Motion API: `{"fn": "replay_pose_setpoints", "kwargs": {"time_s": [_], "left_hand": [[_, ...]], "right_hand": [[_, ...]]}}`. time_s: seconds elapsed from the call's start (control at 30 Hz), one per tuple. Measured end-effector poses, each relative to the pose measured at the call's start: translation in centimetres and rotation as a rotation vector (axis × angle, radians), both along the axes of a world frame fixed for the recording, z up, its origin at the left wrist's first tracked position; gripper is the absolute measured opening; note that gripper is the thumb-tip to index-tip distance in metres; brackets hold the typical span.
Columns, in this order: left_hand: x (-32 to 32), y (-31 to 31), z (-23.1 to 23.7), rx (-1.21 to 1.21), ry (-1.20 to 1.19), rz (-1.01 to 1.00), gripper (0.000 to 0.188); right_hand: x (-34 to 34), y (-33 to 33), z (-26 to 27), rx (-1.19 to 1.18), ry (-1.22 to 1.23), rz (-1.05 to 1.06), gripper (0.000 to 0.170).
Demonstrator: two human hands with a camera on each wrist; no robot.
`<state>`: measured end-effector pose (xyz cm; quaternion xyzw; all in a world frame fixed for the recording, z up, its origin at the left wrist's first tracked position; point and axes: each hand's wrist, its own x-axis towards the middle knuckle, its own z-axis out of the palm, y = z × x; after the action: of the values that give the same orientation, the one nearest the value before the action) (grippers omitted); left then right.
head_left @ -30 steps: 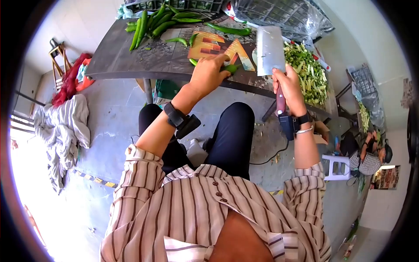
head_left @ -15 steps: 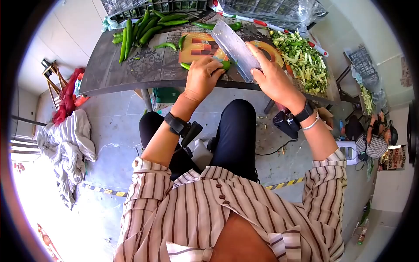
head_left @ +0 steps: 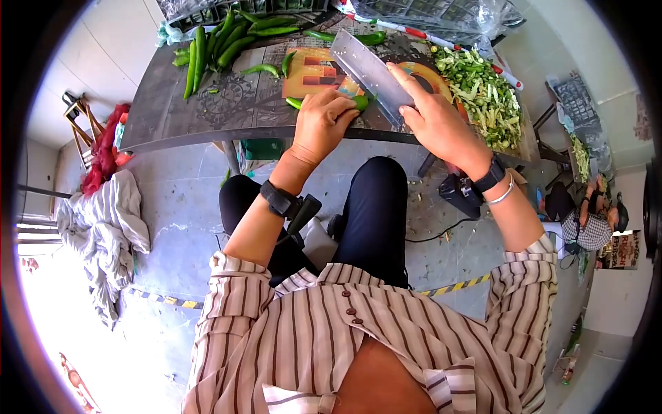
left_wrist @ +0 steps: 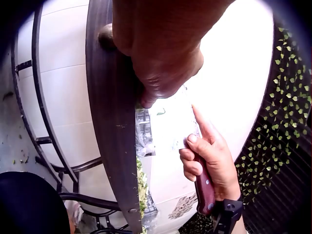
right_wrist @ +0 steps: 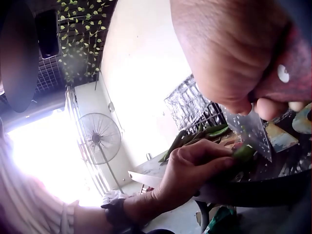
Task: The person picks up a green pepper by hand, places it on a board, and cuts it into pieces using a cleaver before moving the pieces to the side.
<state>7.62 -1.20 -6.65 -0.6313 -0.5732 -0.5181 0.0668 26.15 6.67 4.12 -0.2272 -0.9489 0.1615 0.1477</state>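
From the head camera, looking down: a person in a striped shirt [head_left: 296, 331] sits at a dark table [head_left: 165, 103]; the left hand [head_left: 323, 119] grips a green pepper [head_left: 360, 103] near the table's front edge, its fingers curled down and closed on it, one end showing on each side of the hand; the right hand [head_left: 445, 121] holds a cleaver [head_left: 372, 76], the broad blade slanting just beside the pepper's right end, index finger stretched out along it; two small peppers [head_left: 261, 70] lie beyond the left hand; a pile [head_left: 231, 48] of whole green peppers lies farther back on the left; a heap [head_left: 483, 103] of chopped green and pale pieces spreads on the right; crates [head_left: 427, 17] covered in clear plastic line the back. From the left wrist: the left hand is large and dark at the top, its fingertips mostly hidden; below it, the right hand's lower fingers wrap closely round the dark red handle [left_wrist: 204, 187]; the blade is washed out by glare. From the right wrist: the pepper's rounded end pokes out past the left hand's thumb and fingers; the blade, speckled with pale bits, stands close by, though whether they touch I cannot tell; a fan [right_wrist: 100, 139] stands in the background.
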Motion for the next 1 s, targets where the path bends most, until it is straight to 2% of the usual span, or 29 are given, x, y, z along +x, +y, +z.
{"fn": "replay_pose_setpoints", "kwargs": {"time_s": [0.23, 0.63, 0.7, 0.87, 0.93, 1.0], "left_hand": [[0.0, 0.0, 0.0, 0.006, -0.004, -0.002, 0.013], [-0.1, 0.1, -0.1, 0.013, -0.014, -0.013, 0.013], [-0.1, 0.1, -0.1, 0.021, -0.018, -0.019, 0.013], [0.0, 0.2, -0.1, 0.008, -0.026, -0.014, 0.013], [0.0, 0.4, -0.2, 0.004, -0.028, -0.016, 0.013], [0.0, 0.9, -0.3, 0.100, -0.034, -0.015, 0.007]], "right_hand": [[-0.1, 0.1, 0.3, -0.053, -0.015, 0.005, 0.065], [-0.4, 0.2, 0.8, -0.029, -0.071, 0.033, 0.065], [-0.3, 0.4, 0.7, 0.049, -0.054, 0.074, 0.065], [-0.9, 0.6, 1.1, 0.000, -0.075, 0.080, 0.065], [-1.5, 0.6, 1.3, -0.026, -0.138, -0.003, 0.058], [-1.9, 1.1, 1.0, -0.008, -0.138, -0.018, 0.058]]}}
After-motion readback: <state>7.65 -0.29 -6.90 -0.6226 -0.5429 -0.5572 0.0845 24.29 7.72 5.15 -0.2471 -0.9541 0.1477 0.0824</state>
